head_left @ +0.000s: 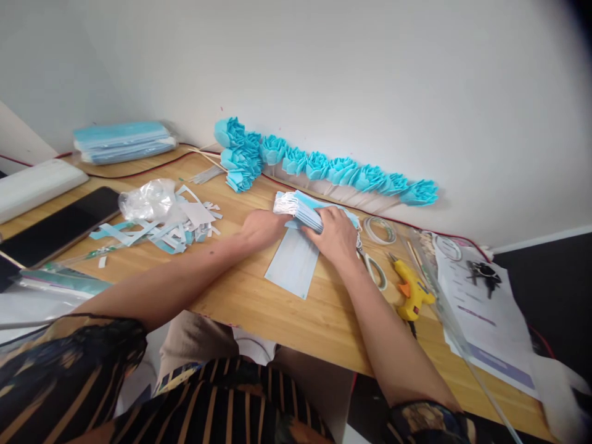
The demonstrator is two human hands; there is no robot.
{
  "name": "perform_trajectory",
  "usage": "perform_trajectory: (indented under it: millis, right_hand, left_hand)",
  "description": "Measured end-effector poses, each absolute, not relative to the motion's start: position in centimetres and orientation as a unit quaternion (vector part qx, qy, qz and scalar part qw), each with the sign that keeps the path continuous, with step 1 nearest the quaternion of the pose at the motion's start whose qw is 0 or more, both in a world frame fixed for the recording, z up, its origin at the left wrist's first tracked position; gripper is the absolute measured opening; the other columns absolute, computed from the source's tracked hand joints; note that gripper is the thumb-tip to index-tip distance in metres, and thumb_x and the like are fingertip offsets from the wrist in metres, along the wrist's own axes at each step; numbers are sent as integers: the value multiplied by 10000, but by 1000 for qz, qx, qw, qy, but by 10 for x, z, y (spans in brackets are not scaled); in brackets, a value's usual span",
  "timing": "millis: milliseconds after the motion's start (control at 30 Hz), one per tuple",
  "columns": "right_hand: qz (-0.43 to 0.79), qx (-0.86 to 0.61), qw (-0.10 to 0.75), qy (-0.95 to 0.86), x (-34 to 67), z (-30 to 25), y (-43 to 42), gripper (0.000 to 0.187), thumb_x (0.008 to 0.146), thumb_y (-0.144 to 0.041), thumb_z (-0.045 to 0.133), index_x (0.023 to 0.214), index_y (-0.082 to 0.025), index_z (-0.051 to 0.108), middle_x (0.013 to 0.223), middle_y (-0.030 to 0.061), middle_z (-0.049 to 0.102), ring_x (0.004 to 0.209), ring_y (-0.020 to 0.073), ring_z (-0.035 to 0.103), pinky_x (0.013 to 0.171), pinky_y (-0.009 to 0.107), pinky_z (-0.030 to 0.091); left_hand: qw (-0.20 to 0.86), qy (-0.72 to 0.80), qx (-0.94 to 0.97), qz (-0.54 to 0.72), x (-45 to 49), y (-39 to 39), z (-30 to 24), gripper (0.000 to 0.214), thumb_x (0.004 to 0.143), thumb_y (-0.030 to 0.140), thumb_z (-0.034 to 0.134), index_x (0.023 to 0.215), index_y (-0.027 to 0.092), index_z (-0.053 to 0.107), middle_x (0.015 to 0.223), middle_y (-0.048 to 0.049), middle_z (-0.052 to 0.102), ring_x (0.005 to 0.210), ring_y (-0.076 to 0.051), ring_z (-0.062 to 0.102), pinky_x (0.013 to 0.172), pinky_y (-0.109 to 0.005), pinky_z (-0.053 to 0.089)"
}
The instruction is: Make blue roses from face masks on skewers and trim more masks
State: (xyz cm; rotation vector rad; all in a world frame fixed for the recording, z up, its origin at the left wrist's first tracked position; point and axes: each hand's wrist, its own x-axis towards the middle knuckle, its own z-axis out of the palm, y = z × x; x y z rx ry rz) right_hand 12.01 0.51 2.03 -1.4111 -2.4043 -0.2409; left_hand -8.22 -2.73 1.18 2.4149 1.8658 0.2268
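Observation:
A stack of blue face masks [308,211] stands on the wooden table in front of me, its white ear loops bunched at the left end. My right hand [337,233] is wrapped over the stack's right side, thumb on the near face. At the left end, my left hand [266,227] is closed against the masks just below the loops; its fingertips are partly hidden. Under and in front of the stack lies a flat pale-blue mask sheet [293,265]. The handles of a pair of scissors [374,271] show beside my right wrist.
Blue fabric flowers [342,171] on sticks line the wall. A yellow glue gun [411,288] and a tape roll [380,230] lie right, near papers with keys [485,274]. Left are offcuts [171,237], a plastic bag [150,198], a phone [65,225] and packed masks [124,142].

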Motion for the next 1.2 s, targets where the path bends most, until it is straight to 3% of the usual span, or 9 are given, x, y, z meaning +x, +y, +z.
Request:
perform_trajectory:
  millis: [67, 200, 367, 533, 633, 700, 800, 933, 1200]
  right_hand:
    - [-104, -503, 161, -843, 116, 20, 4, 448, 871, -502, 678, 1170, -168, 658, 1131, 153, 679, 1065, 325, 587, 828, 399, 452]
    - [-133, -523, 149, -828, 109, 14, 8, 281, 879, -334, 667, 1101, -161, 656, 1082, 154, 678, 1048, 324, 595, 819, 396, 453]
    - [-129, -539, 209, -805, 125, 28, 17, 220, 878, -278, 615, 1054, -156, 667, 1065, 162, 687, 1032, 332, 621, 846, 424, 483]
    - [-108, -587, 492, -634, 165, 86, 6, 317, 779, -422, 719, 913, -138, 670, 956, 158, 702, 967, 347, 669, 918, 540, 501]
    - [61, -503, 705, -497, 183, 110, -4, 312, 756, -400, 723, 944, -158, 663, 990, 110, 715, 957, 279, 696, 922, 495, 540]
    - [211, -415, 773, -431, 191, 114, -8, 289, 750, -349, 703, 979, -177, 661, 1041, 78, 720, 1013, 238, 700, 931, 428, 561]
    - [355, -356, 776, -381, 195, 104, -11, 253, 752, -341, 684, 954, -189, 682, 1003, 49, 734, 1063, 211, 692, 954, 356, 572]
    - [455, -368, 754, -298, 193, 76, -14, 258, 799, -381, 658, 972, -193, 694, 945, 17, 744, 938, 176, 707, 877, 301, 603]
    - [450, -383, 747, -304, 201, 44, -6, 251, 837, -460, 602, 921, -231, 663, 895, -9, 733, 955, 191, 711, 894, 377, 611]
  left_hand:
    - [40, 609, 788, 77, -80, -29, 14, 385, 961, 206, 457, 1279, 270, 666, 833, -60, 744, 760, -248, 680, 609, -296, 343]
    - [44, 614, 785, 63, -78, -31, 17, 515, 952, 191, 447, 1436, 332, 553, 853, -45, 750, 768, -243, 695, 594, -286, 334]
    - [46, 624, 779, 44, -79, -29, 13, 440, 987, 291, 413, 1357, 300, 650, 964, -111, 774, 875, -290, 725, 630, -306, 393]
    - [55, 624, 777, 54, -81, -29, 10, 432, 986, 301, 414, 1327, 291, 678, 961, -123, 781, 875, -296, 731, 654, -320, 431]
    - [45, 632, 769, 86, -85, -30, 15, 414, 981, 304, 440, 1308, 279, 693, 967, -119, 784, 865, -288, 726, 669, -323, 447]
    - [18, 636, 758, 143, -88, -31, 21, 396, 980, 289, 455, 1279, 249, 711, 1001, -123, 781, 891, -281, 720, 700, -326, 459]
    - [-19, 589, 785, 194, -89, -29, 30, 348, 979, 258, 469, 1177, 190, 747, 1021, -126, 767, 958, -273, 697, 766, -333, 469]
    - [-39, 490, 864, 109, -81, -21, 35, 287, 941, 235, 548, 1138, 135, 732, 1080, -158, 716, 1052, -306, 640, 865, -379, 466]
    - [-44, 484, 874, -31, -57, -3, 43, 420, 870, 88, 500, 1255, 153, 655, 1087, -181, 636, 971, -305, 641, 708, -340, 433]
